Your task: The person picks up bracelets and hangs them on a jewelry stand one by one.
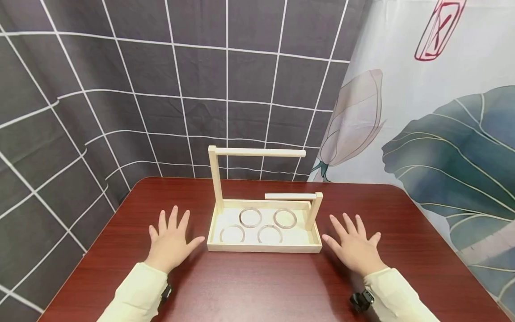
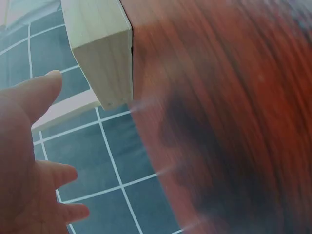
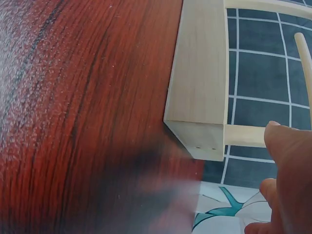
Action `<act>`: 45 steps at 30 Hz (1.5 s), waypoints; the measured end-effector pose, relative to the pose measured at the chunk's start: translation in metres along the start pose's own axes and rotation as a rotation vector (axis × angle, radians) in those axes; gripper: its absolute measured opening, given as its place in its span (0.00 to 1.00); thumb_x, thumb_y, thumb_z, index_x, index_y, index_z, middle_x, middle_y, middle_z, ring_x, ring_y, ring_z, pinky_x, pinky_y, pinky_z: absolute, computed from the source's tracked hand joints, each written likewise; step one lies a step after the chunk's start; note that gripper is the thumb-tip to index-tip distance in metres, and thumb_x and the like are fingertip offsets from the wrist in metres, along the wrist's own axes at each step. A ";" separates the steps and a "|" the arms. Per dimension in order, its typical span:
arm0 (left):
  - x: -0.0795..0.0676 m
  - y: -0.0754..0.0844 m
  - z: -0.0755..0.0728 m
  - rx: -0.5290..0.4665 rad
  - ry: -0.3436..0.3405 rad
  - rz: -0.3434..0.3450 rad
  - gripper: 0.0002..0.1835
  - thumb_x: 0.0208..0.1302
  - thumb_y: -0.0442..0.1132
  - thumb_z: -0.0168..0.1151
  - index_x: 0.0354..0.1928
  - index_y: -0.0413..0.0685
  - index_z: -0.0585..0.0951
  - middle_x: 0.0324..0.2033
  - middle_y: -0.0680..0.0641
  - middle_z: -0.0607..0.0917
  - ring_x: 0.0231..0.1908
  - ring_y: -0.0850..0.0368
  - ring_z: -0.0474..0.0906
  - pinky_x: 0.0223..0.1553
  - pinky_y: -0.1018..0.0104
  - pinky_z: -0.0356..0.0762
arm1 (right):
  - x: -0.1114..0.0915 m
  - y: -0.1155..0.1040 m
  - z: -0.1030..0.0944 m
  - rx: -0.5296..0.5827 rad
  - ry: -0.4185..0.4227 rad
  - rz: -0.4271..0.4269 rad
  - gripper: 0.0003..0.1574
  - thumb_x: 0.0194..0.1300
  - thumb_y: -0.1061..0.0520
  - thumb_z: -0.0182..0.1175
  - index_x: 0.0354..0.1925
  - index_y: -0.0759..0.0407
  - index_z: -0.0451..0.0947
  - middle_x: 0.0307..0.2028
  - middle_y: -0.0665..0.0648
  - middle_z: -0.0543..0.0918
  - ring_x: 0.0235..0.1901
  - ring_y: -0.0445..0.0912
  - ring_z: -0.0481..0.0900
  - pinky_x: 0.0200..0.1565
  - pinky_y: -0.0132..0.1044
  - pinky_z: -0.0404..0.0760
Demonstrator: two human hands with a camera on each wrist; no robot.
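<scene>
A pale wooden tray-like stand (image 1: 264, 247) sits on the table between both hands. From its left end a tall post (image 1: 215, 179) carries a long horizontal bar (image 1: 261, 152); at the right end, a shorter post (image 1: 314, 211) holds a lower bar (image 1: 289, 196) pointing left. Several thin bangle-like rings (image 1: 240, 218) lie flat inside the tray, the rear ones darker than the front ones. My left hand (image 1: 170, 243) is to the left of the tray, fingers spread, thumb toward its side. On the right, my right hand (image 1: 356, 248) is likewise spread and holds nothing.
The table (image 1: 257, 286) has a dark red wood-grain top. A grey gridded cloth (image 1: 201, 71) hangs behind and to the left, a white floral cloth (image 1: 374, 147) to the right. Small black devices (image 1: 362, 300) are strapped at both wrists.
</scene>
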State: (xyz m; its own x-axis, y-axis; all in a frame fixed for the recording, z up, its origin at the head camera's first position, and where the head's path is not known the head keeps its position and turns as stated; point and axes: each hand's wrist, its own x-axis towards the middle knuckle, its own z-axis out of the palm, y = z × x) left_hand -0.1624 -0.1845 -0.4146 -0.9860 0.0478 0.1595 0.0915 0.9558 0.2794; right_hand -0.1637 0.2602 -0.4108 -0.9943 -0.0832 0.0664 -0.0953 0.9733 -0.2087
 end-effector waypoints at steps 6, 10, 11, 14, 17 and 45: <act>0.000 0.005 0.000 0.000 0.015 0.025 0.45 0.59 0.59 0.62 0.71 0.40 0.61 0.70 0.29 0.54 0.68 0.24 0.42 0.58 0.21 0.44 | 0.001 -0.001 0.004 0.006 -0.005 -0.007 0.45 0.67 0.30 0.46 0.72 0.52 0.58 0.71 0.70 0.55 0.69 0.70 0.42 0.50 0.84 0.37; 0.001 0.007 0.002 0.002 0.016 0.034 0.45 0.59 0.59 0.62 0.71 0.40 0.61 0.70 0.30 0.55 0.68 0.25 0.42 0.58 0.22 0.45 | 0.002 -0.002 0.006 0.006 -0.006 -0.014 0.45 0.67 0.30 0.46 0.72 0.52 0.59 0.70 0.70 0.56 0.69 0.70 0.43 0.50 0.84 0.37; 0.001 0.008 0.003 0.002 0.017 0.037 0.45 0.59 0.58 0.62 0.71 0.40 0.61 0.70 0.30 0.55 0.68 0.25 0.42 0.58 0.22 0.45 | 0.002 -0.002 0.006 0.005 -0.006 -0.017 0.44 0.67 0.30 0.47 0.72 0.52 0.59 0.70 0.70 0.56 0.69 0.70 0.43 0.50 0.84 0.37; 0.002 0.012 0.004 0.006 0.023 0.049 0.44 0.59 0.58 0.62 0.71 0.40 0.62 0.70 0.30 0.55 0.68 0.26 0.43 0.58 0.22 0.46 | 0.001 -0.004 0.006 0.002 -0.006 -0.024 0.44 0.67 0.31 0.47 0.72 0.52 0.59 0.70 0.70 0.57 0.69 0.70 0.44 0.50 0.84 0.38; 0.004 0.016 0.006 0.010 0.025 0.064 0.44 0.58 0.59 0.63 0.70 0.40 0.63 0.70 0.30 0.56 0.68 0.26 0.44 0.58 0.22 0.46 | 0.000 -0.006 0.006 0.002 -0.001 -0.037 0.42 0.68 0.32 0.48 0.71 0.53 0.61 0.69 0.70 0.58 0.69 0.70 0.45 0.50 0.85 0.39; 0.024 0.059 0.019 -0.013 -0.031 0.236 0.44 0.56 0.58 0.64 0.69 0.41 0.65 0.70 0.34 0.58 0.69 0.28 0.49 0.60 0.26 0.51 | -0.004 -0.012 0.020 0.002 -0.008 -0.089 0.38 0.67 0.35 0.52 0.69 0.48 0.65 0.67 0.67 0.65 0.68 0.68 0.53 0.49 0.84 0.47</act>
State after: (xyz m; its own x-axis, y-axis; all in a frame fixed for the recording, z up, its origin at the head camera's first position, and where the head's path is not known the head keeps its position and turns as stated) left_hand -0.1833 -0.1212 -0.4122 -0.9408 0.2787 0.1930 0.3218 0.9133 0.2496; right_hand -0.1598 0.2441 -0.4277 -0.9822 -0.1711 0.0772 -0.1835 0.9615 -0.2046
